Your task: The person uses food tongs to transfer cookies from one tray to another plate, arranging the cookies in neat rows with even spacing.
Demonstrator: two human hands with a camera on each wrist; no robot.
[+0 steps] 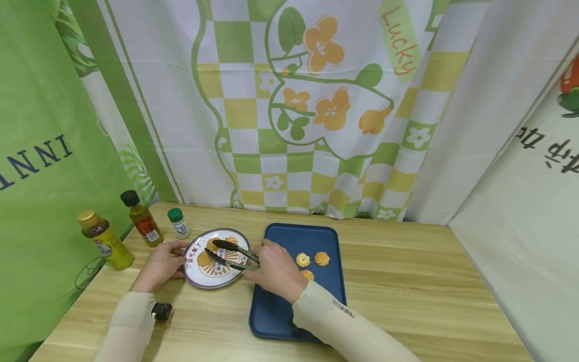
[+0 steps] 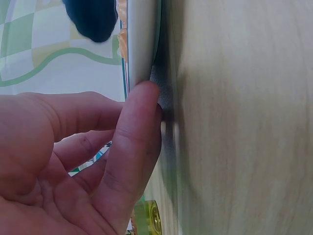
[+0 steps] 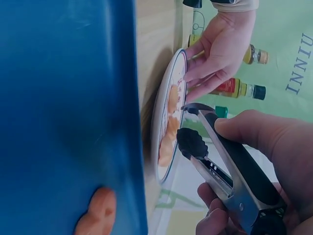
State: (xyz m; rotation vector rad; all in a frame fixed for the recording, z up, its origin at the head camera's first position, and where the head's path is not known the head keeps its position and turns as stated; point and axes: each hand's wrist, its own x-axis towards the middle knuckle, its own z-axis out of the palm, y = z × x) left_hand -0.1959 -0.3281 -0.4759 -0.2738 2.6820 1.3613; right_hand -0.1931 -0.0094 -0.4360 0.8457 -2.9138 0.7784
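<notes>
At the left of the table, my left hand (image 1: pixel 161 264) pinches the near-left rim of a white oval plate (image 1: pixel 194 276) with a dark edge and printed pattern. Fluted golden cookies (image 1: pixel 204 259) lie on the plate. My right hand (image 1: pixel 277 271) holds metal tongs (image 3: pixel 247 181) with black handle grips and black tips. The tips are spread apart over the plate, with no cookie between them in the right wrist view. Beside the plate lies a dark blue tray (image 1: pixel 276 314), partly covered by my right forearm. Swirled cookies (image 1: pixel 321 259) rest on it.
Behind my left hand stand a yellow-labelled bottle (image 1: pixel 113 249) with a gold cap, a black-capped oil bottle (image 1: pixel 146 223) and a green-capped shaker (image 1: pixel 179 225). A patterned curtain (image 1: pixel 316 171) hangs along the table's back edge. Bare wood (image 1: pixel 407 281) extends right of the tray.
</notes>
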